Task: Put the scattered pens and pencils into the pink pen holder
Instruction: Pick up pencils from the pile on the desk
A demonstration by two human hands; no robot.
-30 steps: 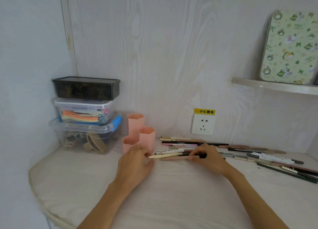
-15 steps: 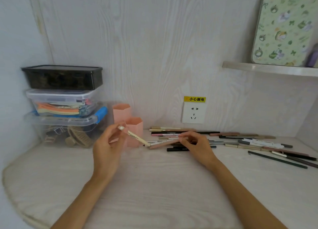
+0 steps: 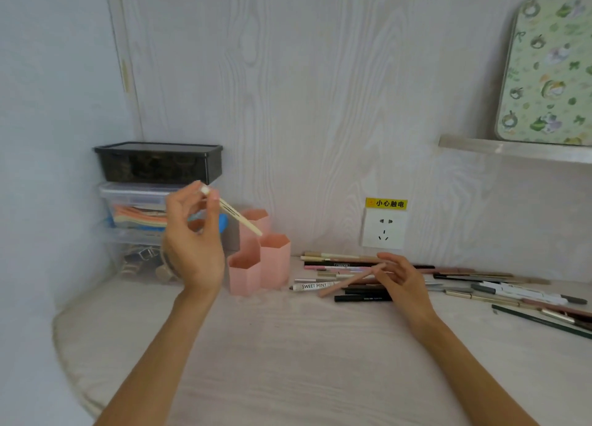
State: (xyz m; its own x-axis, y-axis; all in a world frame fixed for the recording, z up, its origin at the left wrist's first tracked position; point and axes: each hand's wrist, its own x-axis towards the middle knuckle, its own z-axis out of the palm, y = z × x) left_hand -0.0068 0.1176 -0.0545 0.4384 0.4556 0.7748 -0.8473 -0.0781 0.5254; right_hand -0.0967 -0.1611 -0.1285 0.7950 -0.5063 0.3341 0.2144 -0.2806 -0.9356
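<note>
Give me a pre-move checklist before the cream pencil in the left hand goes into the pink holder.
1. Grip: left hand pinches the cream pencil near its upper end. Ok.
2. Aim: the pencil's lower tip sits above the pink pen holder, near the back compartments. Ok.
3. Tilt: the pencil slants rather than standing upright, so it may catch a rim. Not ok.
4. Compartments free: the visible openings look empty; their depths are hidden. Cannot tell.
5. Right hand clear of the holder: it holds a pink pencil over the scattered pens. Ok.
</note>
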